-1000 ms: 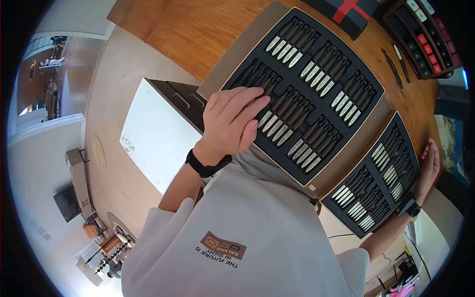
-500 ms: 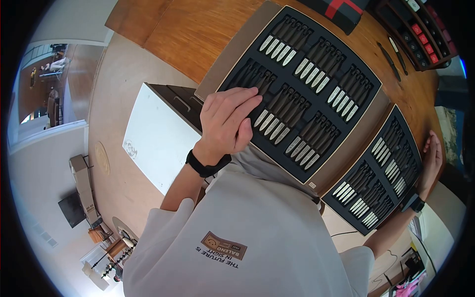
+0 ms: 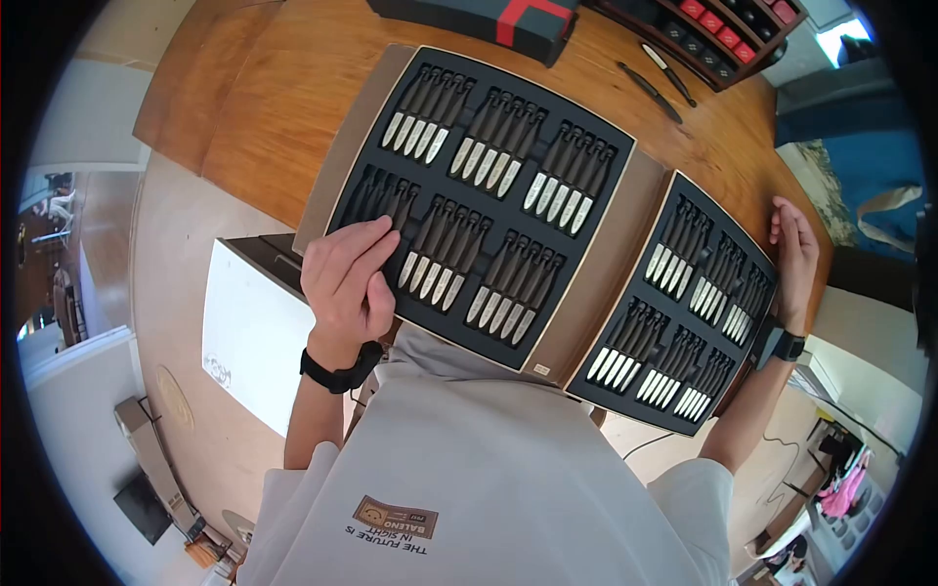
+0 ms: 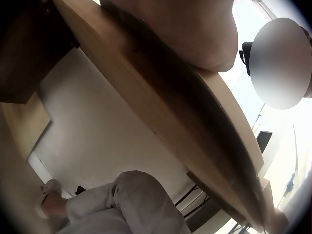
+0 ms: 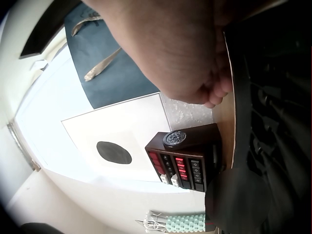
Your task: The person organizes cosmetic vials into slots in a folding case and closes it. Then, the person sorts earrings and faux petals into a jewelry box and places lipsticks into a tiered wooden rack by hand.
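Note:
A large open case (image 3: 445, 181) holds groups of slim dark pieces (image 3: 459, 252) with pale, blade-like ends in black inserts. Its smaller-looking right half (image 3: 674, 317) holds more of them. My left hand (image 3: 347, 283) lies over the lower left group, fingers slightly bent and fingertips touching the dark pieces; whether it pinches one is hidden. My right hand (image 3: 796, 259) rests at the case's outer right edge, fingers loosely bent around nothing visible. In the left wrist view the hand (image 4: 195, 29) is above a dark side panel; in the right wrist view the hand (image 5: 170, 48) is beside the black insert (image 5: 273, 122).
Two slim pieces (image 3: 649, 91) lie on the wooden table (image 3: 264, 107) behind the case. A black box with a red band (image 3: 489, 21) and a rack of red and black blocks (image 3: 708, 39) stand at the back. A white-topped cabinet (image 3: 244, 332) stands at the left.
The head view has shifted, so the case and both hands appear farther left. My left hand stays over the same group and my right hand stays at the case's right edge.

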A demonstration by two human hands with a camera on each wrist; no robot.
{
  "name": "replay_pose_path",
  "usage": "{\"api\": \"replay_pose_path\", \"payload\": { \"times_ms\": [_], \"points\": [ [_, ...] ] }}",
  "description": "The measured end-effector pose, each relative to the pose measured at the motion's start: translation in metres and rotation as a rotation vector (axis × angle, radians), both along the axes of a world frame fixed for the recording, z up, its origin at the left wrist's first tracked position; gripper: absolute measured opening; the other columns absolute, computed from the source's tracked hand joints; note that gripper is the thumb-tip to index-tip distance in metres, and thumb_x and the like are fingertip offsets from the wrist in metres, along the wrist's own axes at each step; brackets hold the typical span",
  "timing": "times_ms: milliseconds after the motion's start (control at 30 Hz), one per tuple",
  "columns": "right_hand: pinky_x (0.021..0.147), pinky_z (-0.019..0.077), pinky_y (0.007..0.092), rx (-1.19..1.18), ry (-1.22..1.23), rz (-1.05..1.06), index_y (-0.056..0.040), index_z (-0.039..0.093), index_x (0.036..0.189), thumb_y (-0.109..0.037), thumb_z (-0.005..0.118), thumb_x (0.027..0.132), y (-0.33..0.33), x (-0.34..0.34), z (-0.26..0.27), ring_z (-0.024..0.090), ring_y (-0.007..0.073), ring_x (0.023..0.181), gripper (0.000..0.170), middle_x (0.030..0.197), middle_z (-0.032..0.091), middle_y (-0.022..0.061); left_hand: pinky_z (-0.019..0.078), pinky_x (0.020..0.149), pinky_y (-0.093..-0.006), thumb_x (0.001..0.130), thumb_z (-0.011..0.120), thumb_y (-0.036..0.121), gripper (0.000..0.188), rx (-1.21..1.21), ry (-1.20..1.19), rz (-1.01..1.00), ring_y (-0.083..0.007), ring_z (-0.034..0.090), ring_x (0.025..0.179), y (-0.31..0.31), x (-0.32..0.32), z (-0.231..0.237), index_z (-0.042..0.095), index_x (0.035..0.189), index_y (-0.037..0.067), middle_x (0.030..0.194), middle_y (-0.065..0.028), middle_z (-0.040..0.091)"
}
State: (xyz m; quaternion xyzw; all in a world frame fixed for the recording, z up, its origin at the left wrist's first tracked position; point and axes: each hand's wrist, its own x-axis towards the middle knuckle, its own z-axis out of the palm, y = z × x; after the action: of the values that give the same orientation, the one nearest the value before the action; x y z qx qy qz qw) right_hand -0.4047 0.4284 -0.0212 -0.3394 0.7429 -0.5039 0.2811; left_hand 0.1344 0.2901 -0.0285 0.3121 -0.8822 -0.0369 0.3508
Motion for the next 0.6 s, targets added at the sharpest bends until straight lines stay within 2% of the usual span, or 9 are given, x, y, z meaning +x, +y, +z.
{"api": "replay_pose_path", "payload": {
  "times_ms": [67,600],
  "points": [
    [0.076,0.0411,0.0200,0.002,-0.008,-0.006,-0.0021,0.073,0.121,-0.025,0.063,0.108,-0.0005,0.0014,0.0019,0.051,0.0046,0.084,0.029,0.095,0.062,-0.0047,0.0483,0.082,-0.0361,0.094,0.051,0.015,0.032,-0.026,-0.006,0.027,-0.0275,0.071,0.099,0.0015,0.0004,-0.0038,0.077,0.105,0.000,0.117,-0.0119,0.075],
    [0.076,0.0413,0.0198,0.000,-0.017,-0.012,-0.0022,0.073,0.121,-0.024,0.061,0.109,-0.0012,0.0041,0.0025,0.050,0.0042,0.083,0.028,0.094,0.061,-0.0052,0.0482,0.086,-0.0372,0.095,0.051,0.015,0.032,-0.003,-0.014,0.051,-0.0268,0.070,0.100,0.0044,0.0004,-0.0056,0.077,0.107,0.001,0.119,-0.0115,0.075]
  ]
}}
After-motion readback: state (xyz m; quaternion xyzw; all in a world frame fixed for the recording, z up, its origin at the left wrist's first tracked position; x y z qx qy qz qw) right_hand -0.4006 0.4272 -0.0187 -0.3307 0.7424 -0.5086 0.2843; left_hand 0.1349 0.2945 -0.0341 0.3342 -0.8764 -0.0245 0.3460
